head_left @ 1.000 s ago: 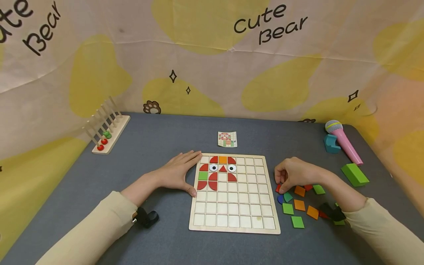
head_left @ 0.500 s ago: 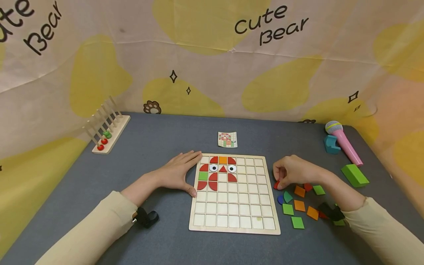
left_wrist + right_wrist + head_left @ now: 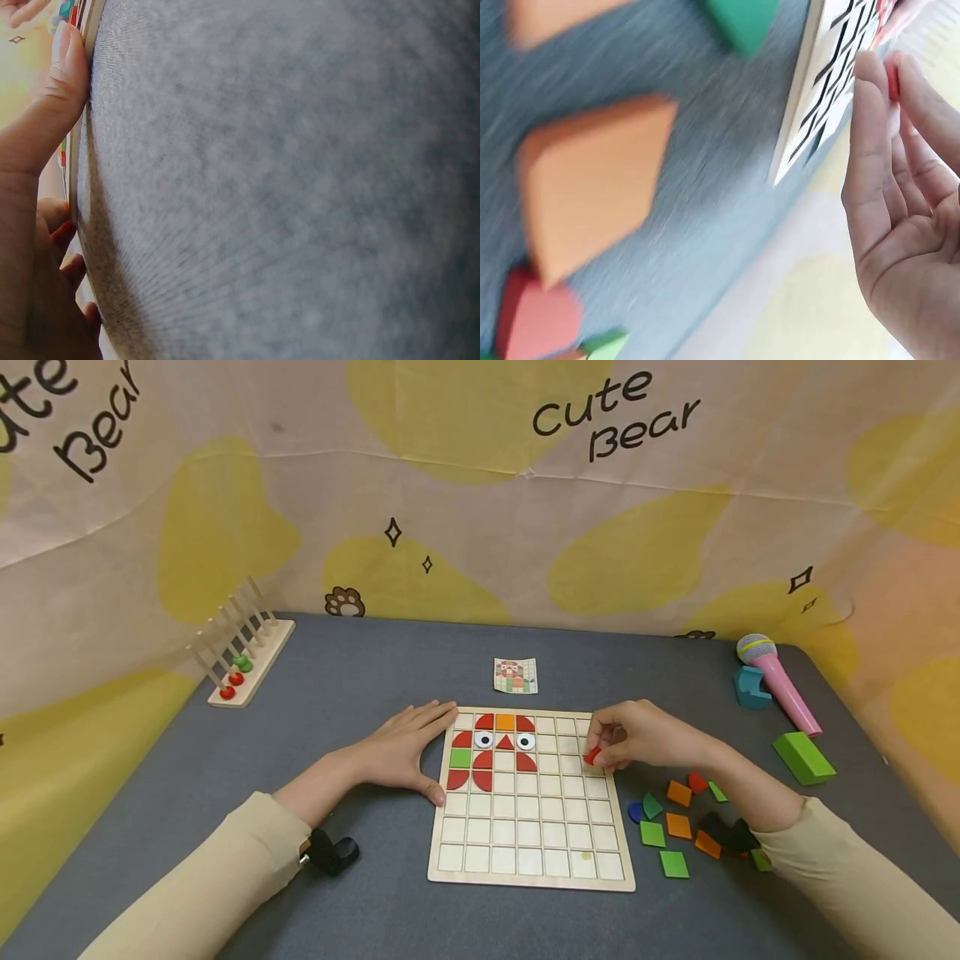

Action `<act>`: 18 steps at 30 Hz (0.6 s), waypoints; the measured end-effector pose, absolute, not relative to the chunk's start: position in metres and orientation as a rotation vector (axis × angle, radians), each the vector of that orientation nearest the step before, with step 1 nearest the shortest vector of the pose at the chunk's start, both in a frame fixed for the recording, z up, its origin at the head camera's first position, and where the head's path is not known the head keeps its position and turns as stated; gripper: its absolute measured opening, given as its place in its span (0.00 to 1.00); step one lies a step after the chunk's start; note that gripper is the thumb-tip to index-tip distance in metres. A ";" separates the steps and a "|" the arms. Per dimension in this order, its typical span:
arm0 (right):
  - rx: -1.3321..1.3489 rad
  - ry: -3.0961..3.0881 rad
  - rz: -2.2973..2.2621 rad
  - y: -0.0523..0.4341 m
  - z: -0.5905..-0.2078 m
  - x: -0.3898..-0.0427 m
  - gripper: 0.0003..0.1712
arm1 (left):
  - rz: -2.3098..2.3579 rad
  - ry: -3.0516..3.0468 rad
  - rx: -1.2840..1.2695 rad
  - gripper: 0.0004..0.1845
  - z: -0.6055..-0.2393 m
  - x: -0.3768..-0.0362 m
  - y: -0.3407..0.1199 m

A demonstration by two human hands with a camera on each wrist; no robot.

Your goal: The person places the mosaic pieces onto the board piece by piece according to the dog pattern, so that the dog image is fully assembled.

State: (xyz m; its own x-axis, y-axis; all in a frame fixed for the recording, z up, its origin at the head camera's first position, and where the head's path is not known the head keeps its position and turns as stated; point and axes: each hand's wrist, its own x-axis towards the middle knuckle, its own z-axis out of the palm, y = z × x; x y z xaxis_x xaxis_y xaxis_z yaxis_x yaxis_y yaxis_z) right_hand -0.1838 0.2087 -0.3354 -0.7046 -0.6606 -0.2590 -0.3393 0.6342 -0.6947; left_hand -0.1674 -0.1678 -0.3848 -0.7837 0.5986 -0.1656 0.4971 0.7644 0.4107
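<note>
A small red piece (image 3: 592, 756) sits pinched between the thumb and forefinger of a person's right hand (image 3: 641, 735), over the far right part of a gridded wooden board (image 3: 528, 834); from here I cannot tell whether it touches the surface. The fingertips cover much of it, so its full outline is hidden. Across the board, the left hand (image 3: 397, 747) grasps nothing, its fingers extended and its thumb spread, resting against the left edge and far left corner.

Set in the far left squares are red curved pieces (image 3: 483, 781), a red triangle (image 3: 505, 742) between two round eye pieces (image 3: 483, 740), an orange square (image 3: 506, 722) in the far row and a green square (image 3: 460, 758) in the leftmost column.

Loose on the dark grey table (image 3: 337, 677), beside the board and below the right forearm, lie orange squares (image 3: 678, 826), green squares (image 3: 674, 864), a blue piece (image 3: 636, 812) just beside a darker green one (image 3: 652, 806), and another red piece (image 3: 697, 782). A small picture card (image 3: 515, 677) lies just beyond the board.

Toward the right edge are a green block (image 3: 804, 757), a pink toy microphone (image 3: 786, 693) and a blue block with a notch (image 3: 752, 686). At far left stands a wooden peg rack (image 3: 273, 647) with red and green beads. Behind hangs a yellow-patched cloth (image 3: 450, 502) lettered "Cute Bear."
</note>
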 end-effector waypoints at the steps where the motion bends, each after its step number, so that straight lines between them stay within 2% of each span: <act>1: -0.802 2.363 -0.857 0.205 -0.336 -0.184 0.05 | 0.504 2.673 0.850 0.69 -0.385 -0.167 -0.168; 6: -0.895 2.385 -0.840 0.186 -0.339 -0.182 0.03 | 0.497 2.670 0.853 0.69 -0.385 -0.168 -0.168; 13: -0.989 2.372 -0.860 0.161 -0.341 -0.179 0.09 | 0.491 2.674 0.856 0.69 -0.384 -0.167 -0.167; 18: -0.945 2.368 -0.904 0.147 -0.345 -0.176 0.06 | 0.490 2.679 0.865 0.69 -0.385 -0.167 -0.168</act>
